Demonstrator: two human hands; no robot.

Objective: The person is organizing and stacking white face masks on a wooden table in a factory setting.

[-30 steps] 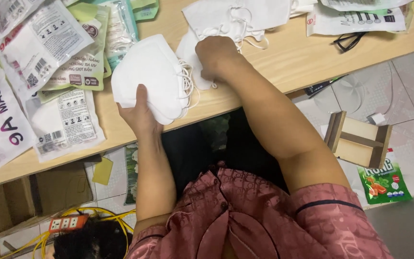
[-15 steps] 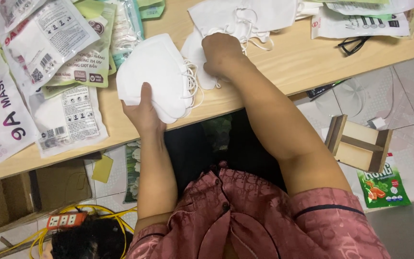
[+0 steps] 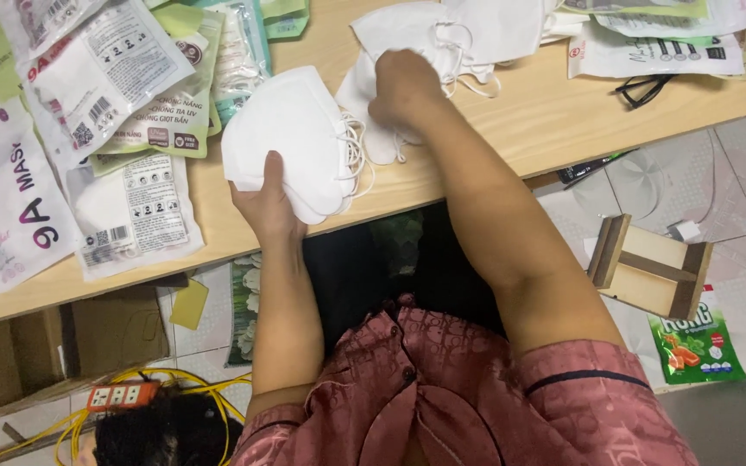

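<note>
Left hand [image 3: 271, 210] grips a stack of white masks [image 3: 291, 142] at the near table [image 3: 546, 121] edge, thumb over the front, fingers hidden behind. Right hand [image 3: 403, 86] rests on the loose mask pile [image 3: 442, 34], fingers curled down, pinching one. Judged: collecting step. Next lift must free one mask from tangled ear loops.

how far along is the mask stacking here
Done: a stack of white masks is already gathered in the left hand. In hand: the right hand is on the loose masks lying on the wooden table. Left: that loose pile is still sizeable, and many mask packets lie at the table's left side.
</note>
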